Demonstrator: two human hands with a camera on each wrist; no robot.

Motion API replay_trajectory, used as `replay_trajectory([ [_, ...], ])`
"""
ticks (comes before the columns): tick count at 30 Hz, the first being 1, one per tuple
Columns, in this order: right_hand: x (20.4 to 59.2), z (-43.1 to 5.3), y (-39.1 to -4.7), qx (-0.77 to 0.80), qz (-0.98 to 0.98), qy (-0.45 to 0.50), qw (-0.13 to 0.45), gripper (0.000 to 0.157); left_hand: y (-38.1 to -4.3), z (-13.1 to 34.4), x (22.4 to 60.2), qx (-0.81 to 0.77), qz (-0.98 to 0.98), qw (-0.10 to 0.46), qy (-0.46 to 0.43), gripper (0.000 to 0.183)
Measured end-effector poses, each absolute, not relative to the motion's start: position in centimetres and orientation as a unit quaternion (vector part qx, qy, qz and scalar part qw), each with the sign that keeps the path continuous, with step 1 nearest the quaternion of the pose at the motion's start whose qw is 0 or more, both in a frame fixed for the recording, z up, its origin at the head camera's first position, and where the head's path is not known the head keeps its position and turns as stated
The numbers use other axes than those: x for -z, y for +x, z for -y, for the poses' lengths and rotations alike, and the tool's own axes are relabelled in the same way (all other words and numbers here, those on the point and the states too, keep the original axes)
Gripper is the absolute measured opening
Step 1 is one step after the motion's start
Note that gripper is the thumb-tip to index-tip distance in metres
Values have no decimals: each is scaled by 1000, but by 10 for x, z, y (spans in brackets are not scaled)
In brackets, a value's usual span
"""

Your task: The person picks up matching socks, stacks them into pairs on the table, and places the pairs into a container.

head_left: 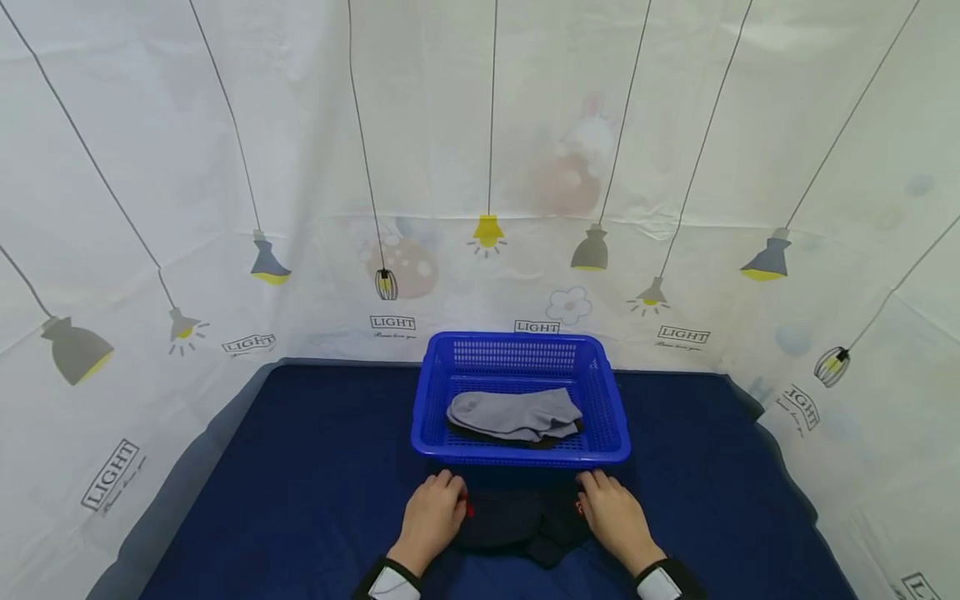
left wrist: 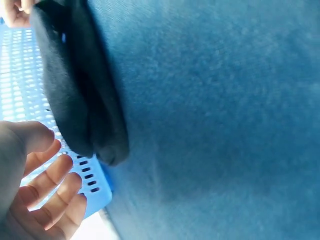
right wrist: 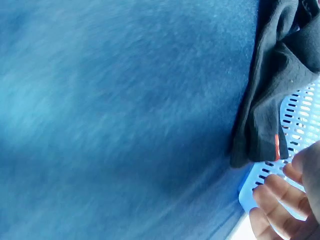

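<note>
A pair of black socks [head_left: 501, 523] with red marks lies on the dark blue cloth, in front of the basket. My left hand [head_left: 431, 512] is at the socks' left end; in the left wrist view its loosely bent fingers [left wrist: 65, 192] are apart from the dark fabric [left wrist: 75, 90]. At the right end is my right hand [head_left: 613, 512]. Its fingers [right wrist: 280, 197] are relaxed in the right wrist view, just beyond the sock cuff with a red tag [right wrist: 277, 147]. Neither hand visibly grips the fabric.
A blue plastic basket [head_left: 617, 408] stands behind the socks, near the far edge of the cloth [head_left: 315, 467]. Inside it lie grey socks [head_left: 517, 411] with something darker beneath. A white curtain printed with lamps [head_left: 465, 167] encloses the back and sides.
</note>
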State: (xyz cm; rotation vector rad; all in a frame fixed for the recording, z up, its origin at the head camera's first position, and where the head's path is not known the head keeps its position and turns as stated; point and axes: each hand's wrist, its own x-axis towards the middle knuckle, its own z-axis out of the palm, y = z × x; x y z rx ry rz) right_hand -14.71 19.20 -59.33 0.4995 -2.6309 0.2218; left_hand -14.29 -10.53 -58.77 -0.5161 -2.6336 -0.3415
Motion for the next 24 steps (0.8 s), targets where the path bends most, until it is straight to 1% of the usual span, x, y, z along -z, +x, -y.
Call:
replay_trajectory([
  [2,591,-194,-143,-88,956,179,216,23,-137,106,584,120,951,213,-191,23],
  [9,593,-197,-129,-115,961,183,169,25,-118,107,578,119,958,176,-191,23],
  [16,597,-194,-123,-128,969,171,121,30,-110,107,581,127,964,142,-185,22],
  [20,600,-193,-124,-123,970,174,116,31,-111,106,584,126,966,128,-184,23],
  [24,605,-192,-126,-121,965,185,138,32,-114,105,587,120,968,117,-185,25],
])
